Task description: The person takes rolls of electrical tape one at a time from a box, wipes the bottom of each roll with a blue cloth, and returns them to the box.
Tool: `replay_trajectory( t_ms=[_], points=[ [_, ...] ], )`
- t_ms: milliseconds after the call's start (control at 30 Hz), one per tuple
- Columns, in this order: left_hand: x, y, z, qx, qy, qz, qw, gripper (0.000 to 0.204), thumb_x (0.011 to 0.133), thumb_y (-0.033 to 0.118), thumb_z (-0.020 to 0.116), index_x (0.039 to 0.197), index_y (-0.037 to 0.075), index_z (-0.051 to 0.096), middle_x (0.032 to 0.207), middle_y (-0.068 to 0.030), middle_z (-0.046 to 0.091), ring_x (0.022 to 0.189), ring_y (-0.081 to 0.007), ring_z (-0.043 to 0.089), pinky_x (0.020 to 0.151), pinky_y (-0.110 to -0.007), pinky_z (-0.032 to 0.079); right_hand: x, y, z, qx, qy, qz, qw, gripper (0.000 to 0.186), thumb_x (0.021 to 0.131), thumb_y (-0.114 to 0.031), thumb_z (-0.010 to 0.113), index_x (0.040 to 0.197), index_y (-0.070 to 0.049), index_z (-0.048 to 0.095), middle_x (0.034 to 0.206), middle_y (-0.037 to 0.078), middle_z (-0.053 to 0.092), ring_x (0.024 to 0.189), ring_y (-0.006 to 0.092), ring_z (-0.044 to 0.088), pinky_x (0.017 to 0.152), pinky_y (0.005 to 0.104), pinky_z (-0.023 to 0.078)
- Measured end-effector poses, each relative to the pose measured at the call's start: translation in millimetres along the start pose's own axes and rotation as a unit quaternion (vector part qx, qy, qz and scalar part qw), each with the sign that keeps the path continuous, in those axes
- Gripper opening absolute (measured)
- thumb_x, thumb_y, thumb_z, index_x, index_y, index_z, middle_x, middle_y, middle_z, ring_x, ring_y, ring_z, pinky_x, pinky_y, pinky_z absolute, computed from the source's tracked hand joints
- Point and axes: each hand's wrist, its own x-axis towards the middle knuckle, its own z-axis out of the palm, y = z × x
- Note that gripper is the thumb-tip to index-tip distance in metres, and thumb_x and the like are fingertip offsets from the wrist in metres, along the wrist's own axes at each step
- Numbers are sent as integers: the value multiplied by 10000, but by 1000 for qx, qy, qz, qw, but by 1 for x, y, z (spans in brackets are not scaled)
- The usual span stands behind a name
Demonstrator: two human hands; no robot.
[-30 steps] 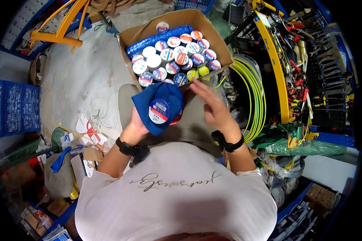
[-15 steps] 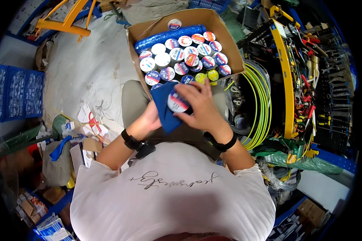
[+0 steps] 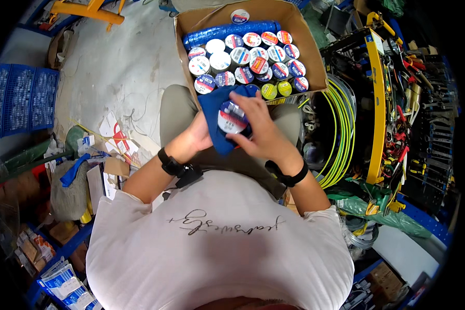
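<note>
My right hand (image 3: 264,130) is closed round a roll of electrical tape (image 3: 232,120), thumb and fingers on its edge. The roll's round label, white with blue and red, faces up. A dark blue cloth (image 3: 215,114) lies beneath and beside the roll. My left hand (image 3: 199,133) grips the cloth from the left; its fingers are hidden behind the fabric. Just beyond both hands stands an open cardboard box (image 3: 315,59). Several tape rolls (image 3: 240,56) stand in it with labels up, among them two yellow-green ones (image 3: 276,90). A long blue plastic-wrapped pack (image 3: 232,33) lies along its far side.
To the right hang coils of yellow-green cable (image 3: 343,134) beside a yellow-framed tool rack (image 3: 375,108) with many hand tools. Blue bins (image 3: 19,101) stand at the far left. Papers and cardboard (image 3: 120,137) litter the floor (image 3: 124,62) on the left. A yellow metal frame (image 3: 90,11) rises behind.
The view has shifted, so the box sits higher and farther right in the picture. My hands keep hold of the cloth and the roll, whose label now tilts slightly differently.
</note>
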Motion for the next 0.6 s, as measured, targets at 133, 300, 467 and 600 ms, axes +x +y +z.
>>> replay_trajectory(
  t_ms=[133,300,467,600],
  points=[
    [1,4,9,7,-3,37,999,458,967,388,342,1296,81,425,1274,-88,501,1139,-225,512,992,-366,406,3,3,-2,42,89,17,995,679,729,-84,664,1327,-15,349,1330,179,405,1228,374,386,1056,486,250],
    [-2,-1,11,19,28,43,998,449,969,381,350,1297,82,418,1270,-74,500,1139,-213,508,982,-356,413,5,-2,5,-74,80,57,992,659,718,-80,669,1306,-14,380,1301,173,435,1167,359,431,1032,475,285],
    [-4,3,0,-16,61,22,998,455,961,391,354,1286,84,439,1262,-95,511,1155,-226,501,999,-384,395,7,-3,7,41,18,-37,998,680,699,-108,677,1309,-32,386,1312,172,425,1173,366,414,1031,500,282],
    [-5,4,14,-8,63,57,996,449,967,363,362,1279,45,426,1260,-110,498,1130,-216,521,968,-367,429,10,-8,2,-55,68,-12,996,627,705,-136,697,1271,-51,440,1291,151,437,1176,350,411,1040,486,277]
  ],
)
